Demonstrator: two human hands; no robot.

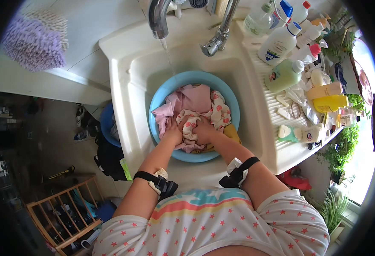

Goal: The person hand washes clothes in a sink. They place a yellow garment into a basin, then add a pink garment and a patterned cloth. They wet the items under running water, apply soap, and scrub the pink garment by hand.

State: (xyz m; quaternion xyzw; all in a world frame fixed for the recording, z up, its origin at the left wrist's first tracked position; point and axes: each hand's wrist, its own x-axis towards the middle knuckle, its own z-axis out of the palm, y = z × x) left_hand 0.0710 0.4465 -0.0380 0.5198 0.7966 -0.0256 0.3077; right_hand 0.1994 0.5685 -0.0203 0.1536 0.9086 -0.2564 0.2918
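Note:
A light blue plastic basin [233, 105] stands in the cream sink and holds a heap of wet-looking clothes. Both of my hands are down in it. My left hand [173, 132] grips the left side of a bunched white cloth with red prints [190, 123], beside a pink cloth [192, 97]. From the right, my right hand [203, 130] has its fingers curled into the same printed cloth; some fingertips are hidden in folds. A mustard-yellow cloth [231, 132] lies at the basin's right edge. Water runs from the chrome faucet [159, 27] towards the basin's back rim.
The sink wall [118, 96] surrounds the basin. A second chrome tap [214, 44] stands behind it. On the ribbed drainboard [267, 96] at right are several bottles, including a green pump bottle [283, 76], and soap pieces [283, 113]. A purple chenille mop head [34, 44] hangs at upper left.

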